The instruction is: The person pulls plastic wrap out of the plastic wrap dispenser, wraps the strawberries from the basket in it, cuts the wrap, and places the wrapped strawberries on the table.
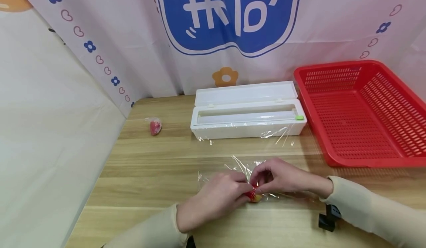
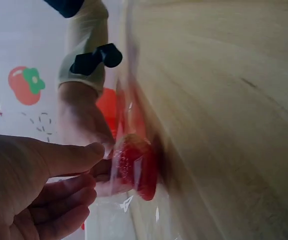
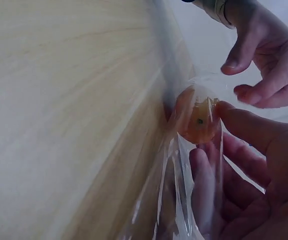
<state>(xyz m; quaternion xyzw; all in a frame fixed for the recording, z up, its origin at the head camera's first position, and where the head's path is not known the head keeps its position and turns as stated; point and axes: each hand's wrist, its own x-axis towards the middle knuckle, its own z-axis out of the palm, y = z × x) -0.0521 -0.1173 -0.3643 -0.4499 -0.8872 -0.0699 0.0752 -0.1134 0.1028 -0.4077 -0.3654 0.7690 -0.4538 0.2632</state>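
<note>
1. One wood-grain table (image 1: 139, 174) is spreading under everything, its pale planks running side to side.
2. Behind it, one white printed backdrop (image 1: 126, 26) is hanging, showing one big blue emblem (image 1: 229, 42) with white lettering and, below that, an orange flower (image 1: 225, 76). Plain white cloth (image 1: 50, 103) is covering the left side.
3. One white cling-film dispenser (image 1: 247, 131) is standing near the far edge, lid tipped back, one white roll (image 1: 246, 117) lying inside.
4. One red plastic basket (image 1: 319, 144) is sitting at the right, just beside the dispenser.
5. One small red piece (image 1: 155, 127) in clear wrapping is lying at the far left, well apart from the hands.
6. One red-and-yellow fruit (image 1: 254, 195) is resting at the near middle, between both hands, with clear film (image 3: 174, 200) around it.
7. Two hands are working there: the right hand (image 1: 283, 176) is pinching the fruit through the film; the left hand (image 1: 221, 192) is reaching in beside it, thumb and fingers loosely parted.
</note>
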